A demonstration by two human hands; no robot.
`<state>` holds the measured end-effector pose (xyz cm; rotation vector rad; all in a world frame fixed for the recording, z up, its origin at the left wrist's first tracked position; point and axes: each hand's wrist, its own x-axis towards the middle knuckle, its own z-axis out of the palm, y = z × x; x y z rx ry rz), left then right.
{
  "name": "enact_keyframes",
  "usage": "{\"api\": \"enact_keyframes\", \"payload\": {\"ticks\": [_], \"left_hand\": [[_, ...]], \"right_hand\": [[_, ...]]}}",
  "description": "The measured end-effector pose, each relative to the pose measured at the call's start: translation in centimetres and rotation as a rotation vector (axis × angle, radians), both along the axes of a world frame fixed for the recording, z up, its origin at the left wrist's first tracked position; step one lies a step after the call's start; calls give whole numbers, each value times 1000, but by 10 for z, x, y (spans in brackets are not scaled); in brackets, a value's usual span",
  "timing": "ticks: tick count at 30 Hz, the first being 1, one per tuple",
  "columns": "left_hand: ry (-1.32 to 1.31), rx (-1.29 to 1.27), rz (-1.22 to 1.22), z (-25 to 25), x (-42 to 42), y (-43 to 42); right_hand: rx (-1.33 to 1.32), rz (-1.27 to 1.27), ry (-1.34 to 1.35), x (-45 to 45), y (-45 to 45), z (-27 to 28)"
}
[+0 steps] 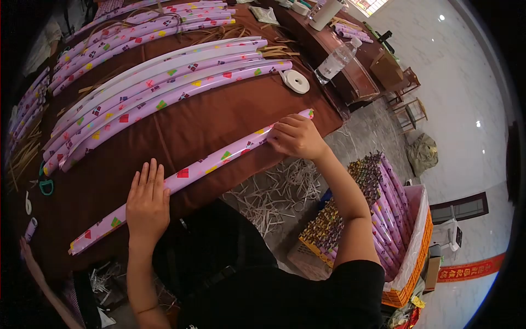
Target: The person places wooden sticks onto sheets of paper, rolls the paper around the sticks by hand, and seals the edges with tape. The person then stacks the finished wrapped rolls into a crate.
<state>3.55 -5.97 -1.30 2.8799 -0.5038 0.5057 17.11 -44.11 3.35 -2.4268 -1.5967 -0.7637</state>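
Note:
A long roll of pink patterned wrapping paper (211, 163) lies slantwise along the front of the brown-covered table (219, 109). My left hand (148, 200) rests flat across its nearer part, fingers stretched out. Toward the far end, my right hand (296, 137) has its fingers curled round the roll; the fingertips are partly hidden. More pink patterned rolls (164, 104) lie side by side beyond it. A roll of white tape (296, 81) sits by their right ends.
A clear plastic bottle (335, 61) stands at the back right. Teal-handled scissors (46, 186) lie at the left. An orange crate (419, 236) beside me holds many tied rolls. Paper strips (274, 197) litter the floor. Another person's arm (41, 274) reaches in at lower left.

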Motion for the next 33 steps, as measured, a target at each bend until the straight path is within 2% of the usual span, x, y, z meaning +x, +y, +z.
{"api": "enact_keyframes", "payload": {"ticks": [4, 11, 17, 19, 20, 22, 25, 28, 33], "left_hand": [[0, -5, -2, 1, 0, 0], [-9, 2, 1, 0, 0, 0], [-14, -1, -12, -1, 0, 0], [-10, 0, -11, -1, 0, 1], [-13, 1, -12, -1, 0, 1], [-5, -12, -17, -2, 0, 1], [9, -9, -18, 1, 1, 1], [16, -25, -20, 4, 1, 0], [14, -17, -20, 4, 1, 0]], "right_hand": [[-12, 1, -91, 2, 1, -4], [-17, -76, -61, -3, 1, -9], [82, -135, -110, -9, 5, -14], [230, -186, 46, -14, 3, -18], [231, -187, 43, -19, 2, -24], [412, -437, 122, -33, 0, -37], [230, -419, 236, -54, 7, -41], [-13, -522, 251, -74, 28, -42], [-56, -658, 119, -75, 17, -55]]}}
